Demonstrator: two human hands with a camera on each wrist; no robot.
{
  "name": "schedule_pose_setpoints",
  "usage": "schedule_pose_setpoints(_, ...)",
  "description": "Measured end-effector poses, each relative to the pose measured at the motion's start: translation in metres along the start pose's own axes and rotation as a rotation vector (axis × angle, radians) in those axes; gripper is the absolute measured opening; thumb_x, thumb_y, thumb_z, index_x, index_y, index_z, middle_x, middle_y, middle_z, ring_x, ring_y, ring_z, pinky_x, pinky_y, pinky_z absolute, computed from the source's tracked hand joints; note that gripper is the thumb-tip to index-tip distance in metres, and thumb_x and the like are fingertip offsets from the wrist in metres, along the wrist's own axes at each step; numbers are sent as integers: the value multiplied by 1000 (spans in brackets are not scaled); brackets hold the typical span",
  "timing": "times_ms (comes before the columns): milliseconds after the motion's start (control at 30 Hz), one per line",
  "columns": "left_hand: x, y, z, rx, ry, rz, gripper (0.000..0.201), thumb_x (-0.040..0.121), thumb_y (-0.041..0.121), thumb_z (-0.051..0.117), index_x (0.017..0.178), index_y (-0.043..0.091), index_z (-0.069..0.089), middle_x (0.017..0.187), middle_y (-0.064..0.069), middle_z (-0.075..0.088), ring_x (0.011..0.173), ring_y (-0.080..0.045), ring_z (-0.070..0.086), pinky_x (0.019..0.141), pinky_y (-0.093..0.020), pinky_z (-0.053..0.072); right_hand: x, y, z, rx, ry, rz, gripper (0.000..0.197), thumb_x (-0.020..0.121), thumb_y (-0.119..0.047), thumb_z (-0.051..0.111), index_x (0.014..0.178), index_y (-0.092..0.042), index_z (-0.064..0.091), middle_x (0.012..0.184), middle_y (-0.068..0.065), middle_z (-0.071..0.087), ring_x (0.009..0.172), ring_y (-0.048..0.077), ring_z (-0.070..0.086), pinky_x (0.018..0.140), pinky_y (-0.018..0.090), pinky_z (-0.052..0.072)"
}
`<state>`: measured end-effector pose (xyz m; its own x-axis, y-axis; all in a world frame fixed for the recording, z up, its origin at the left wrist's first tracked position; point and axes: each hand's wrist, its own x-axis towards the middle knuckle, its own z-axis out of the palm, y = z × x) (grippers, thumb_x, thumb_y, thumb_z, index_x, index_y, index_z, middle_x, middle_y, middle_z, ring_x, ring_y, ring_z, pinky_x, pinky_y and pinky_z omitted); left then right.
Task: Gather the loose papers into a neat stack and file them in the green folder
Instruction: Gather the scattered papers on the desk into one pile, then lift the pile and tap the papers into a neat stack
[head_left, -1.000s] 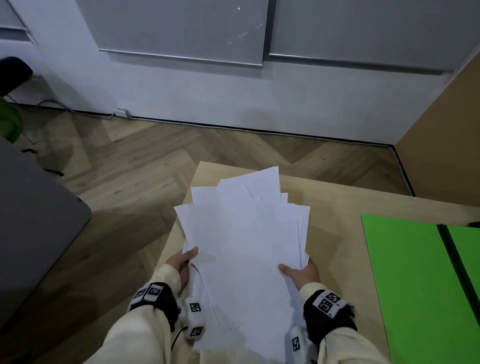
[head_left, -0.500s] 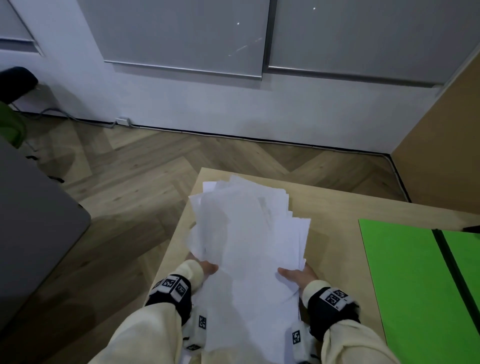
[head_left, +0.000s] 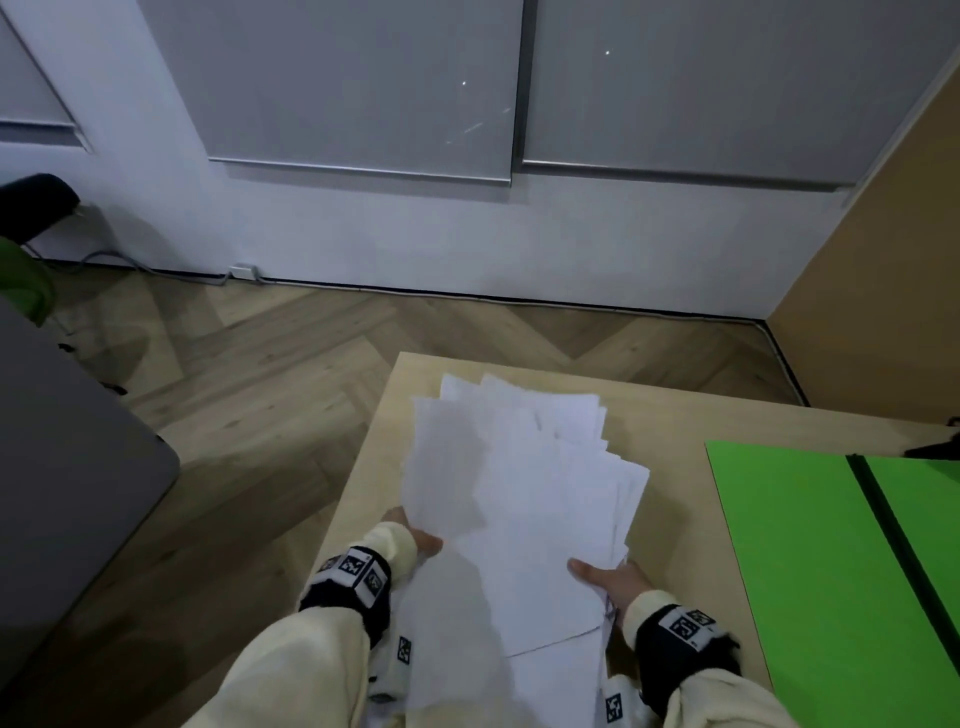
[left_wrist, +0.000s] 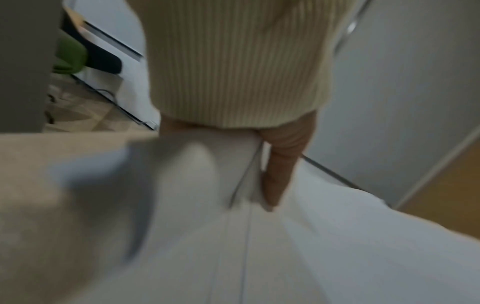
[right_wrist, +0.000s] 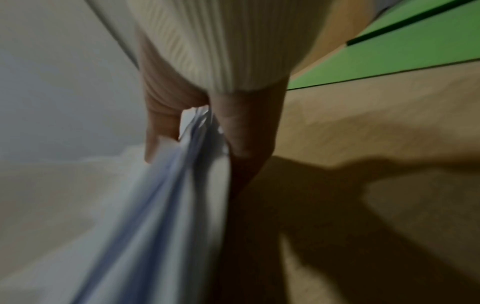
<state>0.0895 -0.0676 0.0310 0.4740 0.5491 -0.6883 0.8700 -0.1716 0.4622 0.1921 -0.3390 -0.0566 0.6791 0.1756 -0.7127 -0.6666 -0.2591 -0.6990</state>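
Observation:
A loose, fanned bunch of white papers is held above the wooden table's left part, its sheets uneven at the far end. My left hand grips the bunch's left edge, thumb on top; most fingers are hidden under the sheets. My right hand pinches the right edge, thumb on top and fingers beneath, as the right wrist view shows at the papers. The left wrist view is blurred, with a thumb lying on the papers. The open green folder lies flat at the right.
The wooden table ends at its left edge beside my left arm, with herringbone floor beyond. A grey table stands at the far left. A wooden panel rises at the back right.
The bunch has been squeezed narrower and shifted slightly right; my left hand moved inward along its left edge. The right hand keeps its hold.

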Motion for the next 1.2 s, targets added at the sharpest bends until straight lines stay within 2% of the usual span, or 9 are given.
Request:
schedule_pose_setpoints(67,-4,6,9,49,30,15,58,81,16,62,134,3,42,133,-13,52,122,-30,52,93,-27,43,8,7,0,-7,22,-7,143,27,-45,94,145,-2,26,149,14,37,131,29,45,108,48,38)
schedule_pose_setpoints(267,3,4,10,-59,49,35,73,77,19,68,138,3,33,134,-15,50,124,-32,49,103,-33,42,-29,-21,7,106,36,-10,89,77,-8,73,146,2,17,150,9,29,137,31,35,111,42,32)
schedule_pose_setpoints(467,-13,41,-37,-309,60,391,67,74,9,76,133,-1,45,131,-6,52,122,-17,49,92,-19,34,-55,-92,-14,169,9,-397,58,47,-41,89,95,-15,67,113,10,68,106,26,63,108,45,39)
schedule_pose_setpoints(600,-51,84,-77,-374,-12,625,37,75,21,74,109,11,62,113,-5,67,112,-14,59,104,-25,38,-113,-164,-28,212,-19,-630,52,55,-34,86,98,-14,64,81,-11,74,70,0,71,76,26,56)
schedule_pose_setpoints(700,-69,95,-95,-378,-67,784,51,54,41,84,94,15,68,73,26,72,76,17,63,86,-7,45,-135,-183,-35,194,-97,-658,75,24,-52,87,85,-18,61,62,-17,73,55,-8,67,56,17,55)
schedule_pose_setpoints(767,-69,93,-94,-307,-79,777,82,24,55,85,97,20,66,91,23,69,89,16,60,97,-10,40,-124,-174,-39,208,-84,-635,77,23,-46,90,89,-14,66,70,-12,76,74,6,74,65,21,59)
schedule_pose_setpoints(867,-56,82,-77,-273,-27,660,58,44,25,89,97,27,64,103,7,61,110,-10,50,115,-35,32,-99,-152,-34,229,11,-616,74,32,-38,94,98,-13,69,97,1,76,102,28,67,93,42,53)
schedule_pose_setpoints(1067,-52,74,-52,-259,8,456,62,67,49,73,112,8,64,94,-6,61,105,-23,60,93,-27,39,-98,-144,-23,171,177,-586,46,75,-6,74,115,10,59,111,22,65,94,19,58,81,21,47)
schedule_pose_setpoints(1200,-60,82,-58,-371,44,589,43,71,33,78,109,28,60,108,0,62,103,-14,53,92,-25,37,-111,-156,-31,153,233,-643,46,75,-13,75,116,2,61,111,10,62,100,15,56,93,25,37)
